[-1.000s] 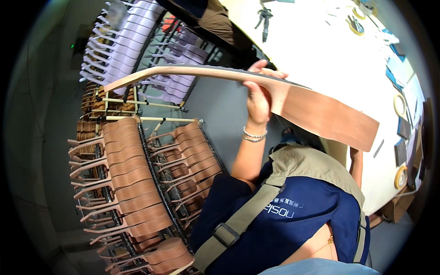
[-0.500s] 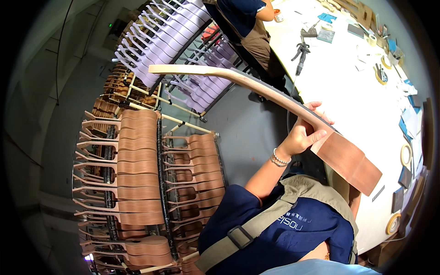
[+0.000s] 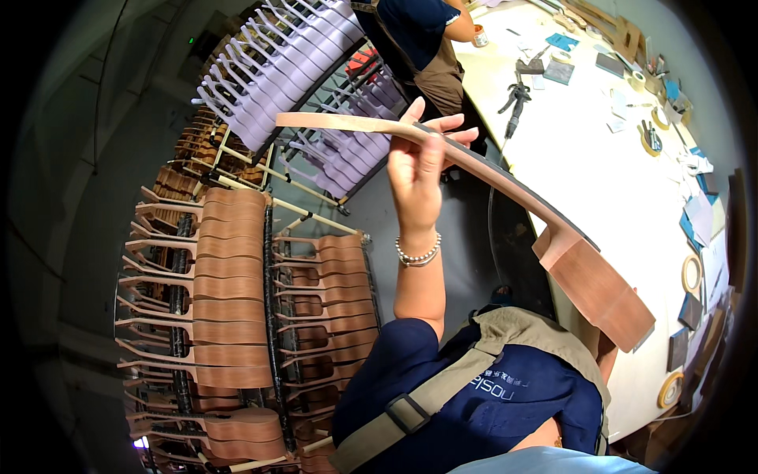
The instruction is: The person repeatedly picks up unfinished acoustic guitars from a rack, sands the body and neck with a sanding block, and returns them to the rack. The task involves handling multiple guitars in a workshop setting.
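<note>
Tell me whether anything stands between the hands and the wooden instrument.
Nothing visible does at the left hand: its thumb lies across the neck. The right hand is hidden; its forearm passes behind the instrument's body, so I cannot tell there.

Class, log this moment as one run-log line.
left hand: holding guitar-shaped instrument by neck | right hand: hidden, grip unclear | left side: racked instruments | right side: workbench

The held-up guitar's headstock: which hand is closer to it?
Left. The left hand is around the neck, close beside the headstock. The right hand is hidden; its forearm shows by the body, toward the opposite end.
</note>
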Action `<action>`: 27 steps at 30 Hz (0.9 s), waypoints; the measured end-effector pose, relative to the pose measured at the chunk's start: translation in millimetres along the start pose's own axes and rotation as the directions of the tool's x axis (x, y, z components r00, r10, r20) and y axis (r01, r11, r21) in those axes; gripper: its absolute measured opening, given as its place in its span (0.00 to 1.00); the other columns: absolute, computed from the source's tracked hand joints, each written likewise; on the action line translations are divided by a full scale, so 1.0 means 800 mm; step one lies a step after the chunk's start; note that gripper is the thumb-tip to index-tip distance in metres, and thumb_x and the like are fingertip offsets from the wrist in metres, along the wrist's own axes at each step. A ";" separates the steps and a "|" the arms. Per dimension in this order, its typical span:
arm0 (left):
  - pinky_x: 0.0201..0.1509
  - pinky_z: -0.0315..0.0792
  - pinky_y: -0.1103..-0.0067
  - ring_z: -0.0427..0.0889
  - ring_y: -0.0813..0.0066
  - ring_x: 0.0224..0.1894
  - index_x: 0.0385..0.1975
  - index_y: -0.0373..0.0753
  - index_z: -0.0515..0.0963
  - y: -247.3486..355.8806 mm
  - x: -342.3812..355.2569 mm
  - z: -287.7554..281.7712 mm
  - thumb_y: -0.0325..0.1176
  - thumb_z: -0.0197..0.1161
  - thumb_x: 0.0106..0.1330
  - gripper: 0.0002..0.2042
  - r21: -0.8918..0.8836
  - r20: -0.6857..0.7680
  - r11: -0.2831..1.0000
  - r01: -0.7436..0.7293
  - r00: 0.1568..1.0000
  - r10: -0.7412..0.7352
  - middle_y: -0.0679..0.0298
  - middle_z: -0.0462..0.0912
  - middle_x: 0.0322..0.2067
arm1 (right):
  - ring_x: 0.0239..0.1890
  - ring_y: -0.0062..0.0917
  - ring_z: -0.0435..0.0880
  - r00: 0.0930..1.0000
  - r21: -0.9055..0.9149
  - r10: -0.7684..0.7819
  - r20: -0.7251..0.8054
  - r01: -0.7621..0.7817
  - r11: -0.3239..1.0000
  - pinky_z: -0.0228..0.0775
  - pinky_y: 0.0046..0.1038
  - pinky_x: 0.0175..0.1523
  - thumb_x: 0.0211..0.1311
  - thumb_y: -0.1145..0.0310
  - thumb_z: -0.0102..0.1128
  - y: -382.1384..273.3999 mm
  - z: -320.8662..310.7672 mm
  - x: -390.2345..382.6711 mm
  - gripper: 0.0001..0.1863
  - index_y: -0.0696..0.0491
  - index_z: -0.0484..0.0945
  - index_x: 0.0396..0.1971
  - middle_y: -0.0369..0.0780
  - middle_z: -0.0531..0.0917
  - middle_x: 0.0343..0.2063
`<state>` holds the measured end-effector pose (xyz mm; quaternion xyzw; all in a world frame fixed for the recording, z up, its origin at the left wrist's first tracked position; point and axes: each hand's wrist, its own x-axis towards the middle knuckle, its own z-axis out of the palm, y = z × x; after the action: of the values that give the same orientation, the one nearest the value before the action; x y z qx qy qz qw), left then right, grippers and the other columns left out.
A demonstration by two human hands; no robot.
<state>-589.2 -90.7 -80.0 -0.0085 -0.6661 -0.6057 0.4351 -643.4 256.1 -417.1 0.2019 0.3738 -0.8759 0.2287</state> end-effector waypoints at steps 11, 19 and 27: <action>0.34 0.79 0.78 0.82 0.64 0.32 0.46 0.26 0.65 0.010 -0.005 -0.004 0.42 0.45 0.68 0.21 0.096 -0.120 0.995 0.037 0.992 -0.025 0.49 0.79 0.33 | 0.60 0.30 0.62 0.998 0.018 -0.059 -0.014 0.059 0.998 0.58 0.32 0.61 0.62 0.45 0.41 -0.016 -0.008 -0.021 0.34 0.53 0.54 0.60 0.41 0.61 0.58; 0.40 0.77 0.77 0.81 0.64 0.35 0.50 0.26 0.61 0.010 -0.002 -0.009 0.33 0.52 0.65 0.20 -0.049 0.032 0.999 -0.002 0.999 0.004 0.48 0.77 0.36 | 0.60 0.31 0.61 0.993 0.045 -0.110 0.033 0.109 0.993 0.58 0.32 0.61 0.62 0.44 0.39 -0.026 -0.004 -0.020 0.35 0.53 0.54 0.61 0.41 0.61 0.59; 0.40 0.76 0.79 0.80 0.70 0.34 0.47 0.26 0.63 -0.010 0.004 -0.008 0.30 0.54 0.63 0.17 0.107 -0.076 0.984 -0.146 0.985 0.154 0.53 0.78 0.33 | 0.60 0.31 0.61 0.980 0.069 -0.133 0.149 0.124 0.990 0.57 0.33 0.61 0.62 0.43 0.37 -0.027 0.018 -0.004 0.35 0.53 0.53 0.61 0.41 0.60 0.60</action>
<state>-591.6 -99.6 -85.4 -0.0115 -0.6745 -0.5367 0.5069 -655.3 259.8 -393.9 0.1163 0.3411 -0.9125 0.1935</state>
